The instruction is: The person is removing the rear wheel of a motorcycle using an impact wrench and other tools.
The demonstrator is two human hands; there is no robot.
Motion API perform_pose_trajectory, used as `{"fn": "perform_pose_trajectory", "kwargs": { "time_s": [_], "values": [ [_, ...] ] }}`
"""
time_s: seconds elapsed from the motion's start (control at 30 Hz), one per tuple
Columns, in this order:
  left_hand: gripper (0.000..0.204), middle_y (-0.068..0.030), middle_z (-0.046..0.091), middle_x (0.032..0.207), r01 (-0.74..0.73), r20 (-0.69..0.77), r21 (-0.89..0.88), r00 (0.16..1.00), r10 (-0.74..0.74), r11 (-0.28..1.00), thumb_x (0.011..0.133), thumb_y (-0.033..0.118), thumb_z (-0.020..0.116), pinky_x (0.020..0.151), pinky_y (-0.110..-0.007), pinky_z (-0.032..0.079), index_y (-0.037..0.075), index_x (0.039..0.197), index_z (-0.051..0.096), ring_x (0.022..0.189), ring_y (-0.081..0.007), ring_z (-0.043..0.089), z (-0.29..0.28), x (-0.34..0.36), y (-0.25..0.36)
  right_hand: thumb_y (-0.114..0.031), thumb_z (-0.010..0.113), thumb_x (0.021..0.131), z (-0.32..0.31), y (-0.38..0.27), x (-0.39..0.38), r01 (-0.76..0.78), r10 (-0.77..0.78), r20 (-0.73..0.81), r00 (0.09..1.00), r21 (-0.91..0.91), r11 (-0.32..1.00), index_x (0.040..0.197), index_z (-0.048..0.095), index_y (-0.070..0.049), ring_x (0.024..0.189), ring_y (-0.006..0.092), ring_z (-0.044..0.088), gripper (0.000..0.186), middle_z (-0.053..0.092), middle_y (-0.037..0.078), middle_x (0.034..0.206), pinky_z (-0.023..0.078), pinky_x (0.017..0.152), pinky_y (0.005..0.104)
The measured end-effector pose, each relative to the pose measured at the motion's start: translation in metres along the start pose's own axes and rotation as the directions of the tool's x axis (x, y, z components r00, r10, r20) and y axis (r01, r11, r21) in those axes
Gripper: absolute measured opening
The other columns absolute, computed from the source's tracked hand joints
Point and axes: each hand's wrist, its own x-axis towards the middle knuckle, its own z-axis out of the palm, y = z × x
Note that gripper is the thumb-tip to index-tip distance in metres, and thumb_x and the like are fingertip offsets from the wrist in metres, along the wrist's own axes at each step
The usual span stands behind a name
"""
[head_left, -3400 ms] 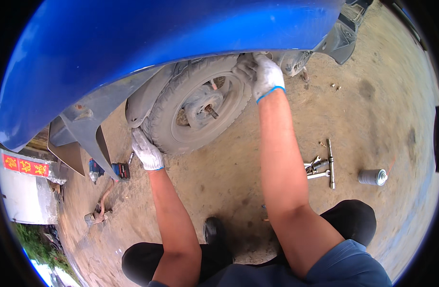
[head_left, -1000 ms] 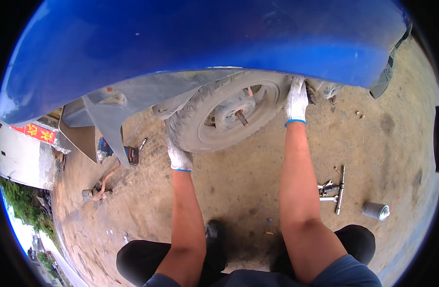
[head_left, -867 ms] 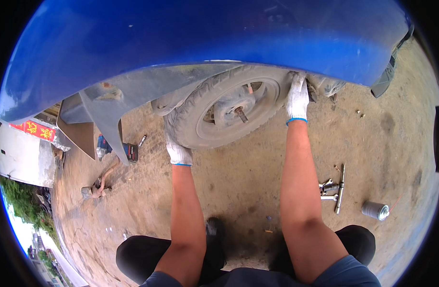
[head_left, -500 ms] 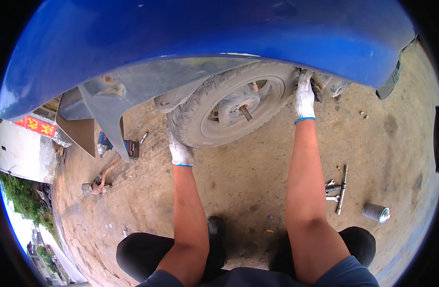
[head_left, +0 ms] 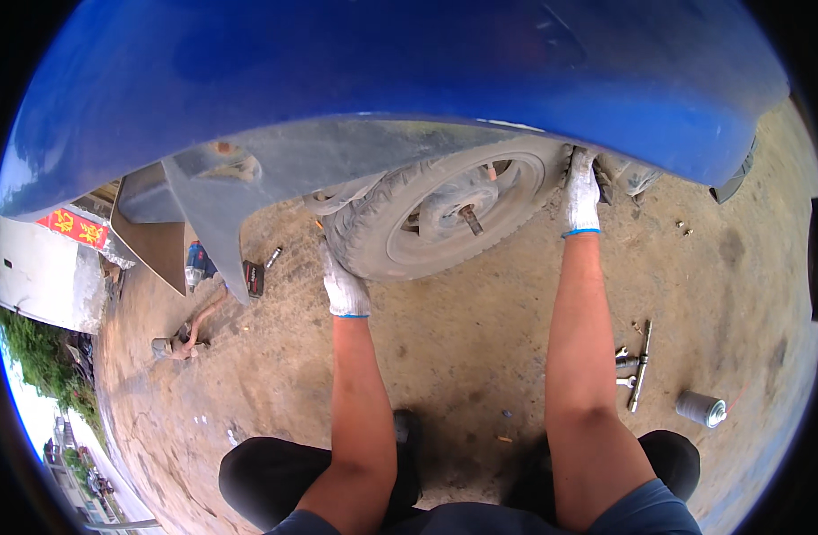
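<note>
Wheel point(head_left: 440, 214) at 12 o'clock, under blue panel point(head_left: 409, 67); its oval's long axis, as seen, runs approx. 8 to 2. Gloved L hand point(head_left: 345, 287) touches its 8 o'clock edge, wheel lying at 2 from that hand; gloved R hand point(head_left: 583, 194) is against its 2–3 o'clock edge, wheel at 8–9 from it. Neither's nearer. Fingers part hidden, so can't tell how far either hand's closed. Container: grey can point(head_left: 700, 409), approx. 4 o'clock, lying on side, contents n/k.

Bright daylight, edges fisheye-bent.
</note>
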Motion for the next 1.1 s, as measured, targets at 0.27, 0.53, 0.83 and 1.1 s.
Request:
{"fn": "perform_pose_trajectory", "kwargs": {
  "time_s": [0.27, 0.53, 0.83, 1.1],
  "values": [
    [0.06, -0.0083, 0.049, 0.155, 0.051, 0.079, -0.114, 0.996, -0.042, 0.992, 0.11, 0.046, 0.038, 0.118, -0.04, 0.037, 0.006, 0.154, 0.042, 0.139, -0.0264, 0.049, 0.037, -0.002, -0.02, -0.076, 0.039, 0.098, 0.086, -0.107, -0.015, 0.169, -0.352, -0.261, 0.899, -0.534, 0.828, 0.158, 0.034, -0.001, 0.144, 0.0203, 0.036, 0.096, 0.04, 0.006, 0.158, 0.024, 0.12, 0.0318],
    [0.053, -0.0098, 0.048, 0.155, 0.114, 0.14, -0.286, 0.987, -0.076, 0.951, 0.11, 0.035, 0.036, 0.119, -0.041, 0.036, 0.008, 0.156, 0.039, 0.14, -0.0279, 0.048, 0.028, 0.009, -0.011, -0.075, 0.04, 0.098, 0.183, -0.101, -0.027, 0.08, -0.289, -0.296, 0.91, -0.559, 0.825, 0.159, 0.033, -0.001, 0.143, 0.0193, 0.037, 0.095, 0.04, 0.005, 0.16, 0.024, 0.12, 0.0333],
    [0.053, -0.0076, 0.053, 0.151, 0.104, 0.163, -0.112, 0.983, -0.085, 0.988, 0.11, 0.04, 0.037, 0.116, -0.041, 0.04, 0.008, 0.152, 0.045, 0.137, -0.0255, 0.052, 0.017, 0.014, -0.018, -0.076, 0.043, 0.097, 0.179, -0.109, -0.027, -0.06, -0.185, -0.373, 0.909, -0.559, 0.827, 0.158, 0.035, 0.0, 0.147, 0.0204, 0.034, 0.097, 0.037, 0.005, 0.162, 0.023, 0.121, 0.0341],
    [0.053, -0.0069, 0.049, 0.155, 0.154, 0.152, -0.072, 0.978, -0.141, 0.986, 0.11, 0.037, 0.039, 0.119, -0.04, 0.036, 0.009, 0.155, 0.041, 0.14, -0.0246, 0.048, 0.014, -0.008, -0.017, -0.074, 0.044, 0.097, 0.18, -0.103, -0.025, 0.038, -0.299, -0.368, 0.88, -0.575, 0.817, 0.157, 0.034, 0.003, 0.146, 0.0206, 0.036, 0.098, 0.039, 0.008, 0.16, 0.025, 0.121, 0.0354]
  ]
}}
